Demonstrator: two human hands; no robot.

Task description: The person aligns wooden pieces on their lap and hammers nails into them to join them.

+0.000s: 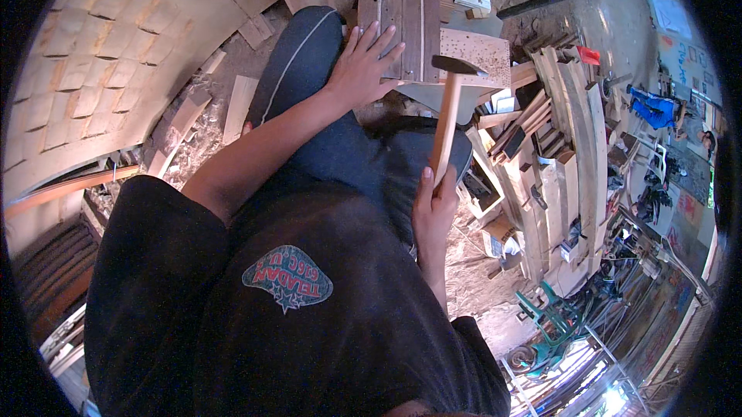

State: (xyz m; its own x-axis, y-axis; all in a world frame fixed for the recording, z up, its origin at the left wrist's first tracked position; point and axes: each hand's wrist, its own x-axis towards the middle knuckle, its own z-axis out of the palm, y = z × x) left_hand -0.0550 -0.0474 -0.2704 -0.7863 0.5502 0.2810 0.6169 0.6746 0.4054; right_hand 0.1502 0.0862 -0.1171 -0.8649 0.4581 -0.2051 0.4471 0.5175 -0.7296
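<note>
At twelve o'clock a small slatted wooden panel rests on a pale perforated board. The left hand lies flat on the panel, fingers spread and unclenched. The right hand clenches the handle of a hammer, whose head hangs over the panel's right edge. Stacked planks crowd three o'clock; a red tag sits atop them.

A woodworking shop: stacked planks at right, offcuts and sawdust on the floor, hammer mid-frame.
</note>
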